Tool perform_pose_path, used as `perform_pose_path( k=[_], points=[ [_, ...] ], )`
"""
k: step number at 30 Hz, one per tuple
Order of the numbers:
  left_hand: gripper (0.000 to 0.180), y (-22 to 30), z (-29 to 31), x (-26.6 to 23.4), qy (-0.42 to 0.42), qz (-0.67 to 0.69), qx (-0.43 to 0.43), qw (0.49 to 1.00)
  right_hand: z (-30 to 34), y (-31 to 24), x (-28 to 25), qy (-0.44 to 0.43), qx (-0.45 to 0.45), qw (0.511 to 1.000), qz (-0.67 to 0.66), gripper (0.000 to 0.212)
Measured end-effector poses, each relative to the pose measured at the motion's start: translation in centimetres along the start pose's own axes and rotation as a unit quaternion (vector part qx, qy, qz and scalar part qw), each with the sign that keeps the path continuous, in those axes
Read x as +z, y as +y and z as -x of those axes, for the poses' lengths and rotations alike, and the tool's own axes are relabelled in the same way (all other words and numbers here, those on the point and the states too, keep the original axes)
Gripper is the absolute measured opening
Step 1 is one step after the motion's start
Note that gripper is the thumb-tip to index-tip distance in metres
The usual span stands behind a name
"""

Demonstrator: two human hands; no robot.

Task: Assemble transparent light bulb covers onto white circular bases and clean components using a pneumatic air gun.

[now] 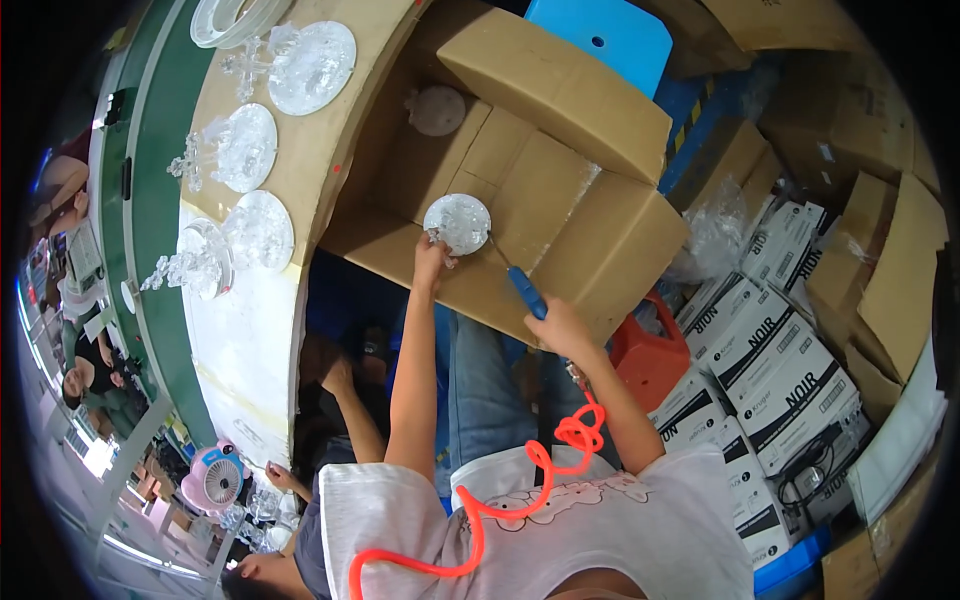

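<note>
My left hand [430, 264] grips a clear round plastic piece [460, 224] by its lower edge, over the open cardboard box [612, 232]. In my right hand [562, 328] is a blue-handled air blow gun [525, 292]. Its thin nozzle points up and left, with the tip close to the right side of the clear piece. I cannot tell whether it touches. A coiled orange-red hose [541, 470] runs from near my right hand across my white shirt. Another pale round piece [437, 110] lies inside the box at its far left.
On the bench [240, 330] to my left stand several clear round pieces [312, 68] with branching parts. A blue stool [600, 35] is behind the box and a red stool [648, 350] to its right. White cartons [775, 365] are stacked at right. Another person's arm [355, 405] reaches under the bench edge.
</note>
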State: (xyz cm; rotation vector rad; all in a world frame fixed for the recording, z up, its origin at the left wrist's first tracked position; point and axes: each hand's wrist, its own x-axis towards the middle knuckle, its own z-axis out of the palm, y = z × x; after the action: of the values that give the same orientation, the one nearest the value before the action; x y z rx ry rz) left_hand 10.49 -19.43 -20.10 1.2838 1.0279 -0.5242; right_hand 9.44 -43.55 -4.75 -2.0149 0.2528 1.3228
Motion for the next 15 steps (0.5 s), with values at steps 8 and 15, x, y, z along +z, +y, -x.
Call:
perform_pose_path(
  k=[8, 15],
  points=[
    [0.040, 1.8, 2.2, -0.4, 0.014, 0.020, 0.024, 0.999, -0.3, -1.1, 0.3, -0.020, -0.081, 0.994, 0.073, 0.030],
    [0.047, 9.5, 15.9, -4.8, -0.037, 0.007, 0.148, 0.988, 2.5, 4.0, -1.5, 0.016, 0.006, 1.000, -0.011, 0.033]
  ],
)
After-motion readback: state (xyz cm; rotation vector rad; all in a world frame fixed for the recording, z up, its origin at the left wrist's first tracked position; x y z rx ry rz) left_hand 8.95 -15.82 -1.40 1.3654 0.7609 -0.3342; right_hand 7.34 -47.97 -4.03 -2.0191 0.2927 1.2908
